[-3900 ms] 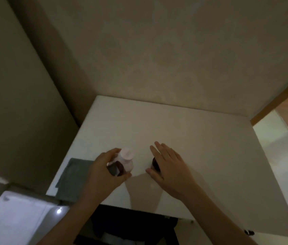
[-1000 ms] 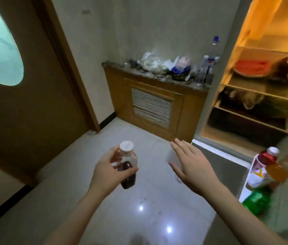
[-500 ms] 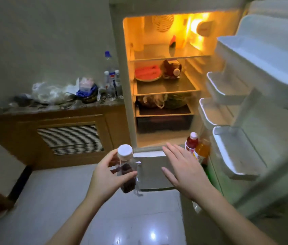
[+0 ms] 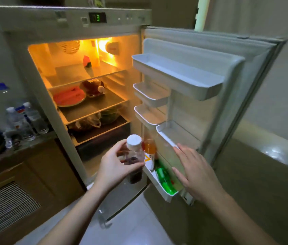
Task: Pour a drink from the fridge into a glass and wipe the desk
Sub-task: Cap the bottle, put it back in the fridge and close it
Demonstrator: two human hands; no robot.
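Note:
My left hand (image 4: 116, 167) grips a small clear bottle (image 4: 134, 156) with a white cap and dark drink in its lower part, held upright in front of the open fridge (image 4: 90, 85). My right hand (image 4: 194, 170) is open, fingers spread, its fingertips at the rim of a low shelf (image 4: 175, 138) on the fridge door (image 4: 228, 85). The lowest door shelf (image 4: 166, 195) holds an orange bottle (image 4: 149, 152) and a green bottle (image 4: 164, 179), just right of the bottle I hold. No glass or desk is in sight.
Inside the lit fridge are a plate of watermelon (image 4: 69, 99), a dark bottle lying on its side (image 4: 93, 88) and bagged food (image 4: 90, 121). A wooden cabinet (image 4: 16, 174) at the left carries water bottles (image 4: 23, 121). The upper door shelves hold nothing. Pale tile floor lies below.
I have turned from the desk to the fridge and come closer. The bottle in my left hand now sits near the lowest door shelf, and my right hand has reached the door.

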